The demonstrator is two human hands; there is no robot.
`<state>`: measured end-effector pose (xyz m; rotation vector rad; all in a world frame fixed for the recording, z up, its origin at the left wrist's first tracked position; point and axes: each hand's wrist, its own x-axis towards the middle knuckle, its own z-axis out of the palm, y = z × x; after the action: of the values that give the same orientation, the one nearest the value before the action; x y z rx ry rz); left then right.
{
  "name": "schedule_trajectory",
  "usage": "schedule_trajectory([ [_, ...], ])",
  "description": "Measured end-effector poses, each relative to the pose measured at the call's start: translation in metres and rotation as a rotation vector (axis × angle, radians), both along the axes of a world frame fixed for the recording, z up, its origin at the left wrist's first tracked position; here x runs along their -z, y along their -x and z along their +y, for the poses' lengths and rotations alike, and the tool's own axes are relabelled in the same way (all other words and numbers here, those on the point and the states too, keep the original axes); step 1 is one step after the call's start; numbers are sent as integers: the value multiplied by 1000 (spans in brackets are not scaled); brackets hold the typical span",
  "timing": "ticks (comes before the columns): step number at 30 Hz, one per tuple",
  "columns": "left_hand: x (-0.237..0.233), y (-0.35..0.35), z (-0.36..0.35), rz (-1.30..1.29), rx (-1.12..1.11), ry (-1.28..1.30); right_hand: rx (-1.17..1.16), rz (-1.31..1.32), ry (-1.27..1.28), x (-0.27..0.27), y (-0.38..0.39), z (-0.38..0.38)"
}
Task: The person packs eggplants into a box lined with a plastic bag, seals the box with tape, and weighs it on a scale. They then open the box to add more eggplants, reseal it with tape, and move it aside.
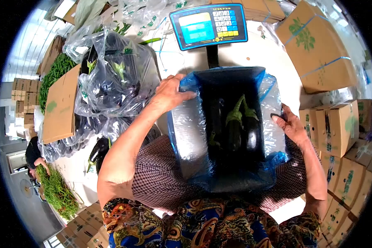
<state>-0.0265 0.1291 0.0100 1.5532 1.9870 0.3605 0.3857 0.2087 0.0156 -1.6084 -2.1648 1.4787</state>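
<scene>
In front of my body stands a dark box lined with a blue-tinted plastic bag [190,136], its edges folded outward over the sides. Several dark eggplants [234,134] with green caps lie inside, partly lost in shadow. My left hand [169,93] grips the bag at the upper left rim, thumb over the edge. On the right side, my right hand [291,124] holds the bag's folded edge, with its thumb on top and the other fingers partly hidden. Directly behind the box rises a scale display [208,25] with a keypad.
Clear bags of eggplants [115,78] lie at left beside a cardboard sheet [62,105]. Loose eggplants [98,153] sit near my left arm. Green peppers [56,188] are piled farther left, near another person [35,155]. Cardboard cartons [318,47] stand at right.
</scene>
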Motion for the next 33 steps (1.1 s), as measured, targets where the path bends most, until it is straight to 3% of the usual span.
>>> schedule_trajectory([
  [4, -11, -17, -1, 19, -64, -387, 76, 119, -24, -7, 6, -2],
  [5, -16, -28, 3, 48, -104, -623, 107, 172, -31, -14, 14, -4],
  [8, -45, -49, 6, 25, 136, -795, 51, 59, -363, -18, 24, -5],
  [10, -47, -72, -1, -131, 162, -726, -13, 3, -506, -27, 31, -5],
  [12, -55, -92, -1, 101, 348, -948, -128, -25, -713, -33, 36, -7],
  [16, -28, -113, -2, -274, 184, -347, -166, -16, -552, -42, 47, -18],
  [17, -19, -114, -1, -233, 208, -232, -178, 2, -549, -41, 48, -19],
  [24, 35, -146, 3, -172, 211, -217, -358, -31, -620, -46, 48, -22],
  [25, 24, -145, 7, -202, 150, -102, -363, -19, -624, -48, 48, -22],
  [29, 22, -144, 10, -152, 233, -355, -353, 10, -616, -53, 46, -25],
  [32, 8, -150, 3, -328, 168, -204, -348, 28, -606, -52, 44, -25],
  [33, 11, -150, 1, -387, 148, -281, -351, 31, -610, -52, 45, -25],
])
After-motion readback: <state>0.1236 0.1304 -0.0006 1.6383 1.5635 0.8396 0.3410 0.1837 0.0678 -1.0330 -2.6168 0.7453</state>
